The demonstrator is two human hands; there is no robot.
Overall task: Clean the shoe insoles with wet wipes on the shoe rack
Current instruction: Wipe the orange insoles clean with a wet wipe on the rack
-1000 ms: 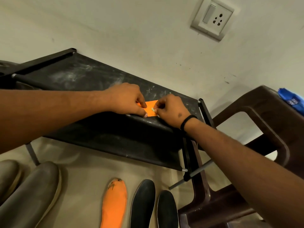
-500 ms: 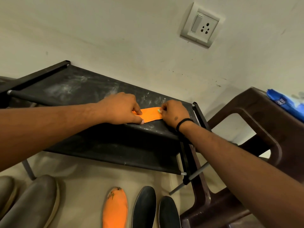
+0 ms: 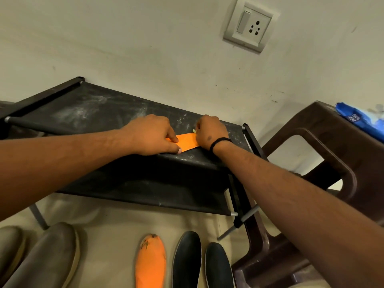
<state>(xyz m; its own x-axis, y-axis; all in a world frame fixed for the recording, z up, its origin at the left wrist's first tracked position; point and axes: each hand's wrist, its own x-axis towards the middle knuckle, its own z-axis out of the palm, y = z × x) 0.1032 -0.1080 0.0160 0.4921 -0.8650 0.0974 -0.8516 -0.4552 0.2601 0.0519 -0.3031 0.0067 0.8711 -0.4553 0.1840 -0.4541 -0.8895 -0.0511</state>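
The orange insole point(image 3: 187, 141) lies at the shoe rack's point(image 3: 87, 109) front edge near 3 o'clock, left hand point(image 3: 152, 135) pressing it flat, right hand point(image 3: 211, 132) pinching a barely visible wipe; hard rubbing could slide it off onto the floor.

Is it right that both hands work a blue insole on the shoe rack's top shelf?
No. The head view shows the flat foam insole is orange, not blue. The left hand and right hand do work it on the black fabric shoe rack top shelf.
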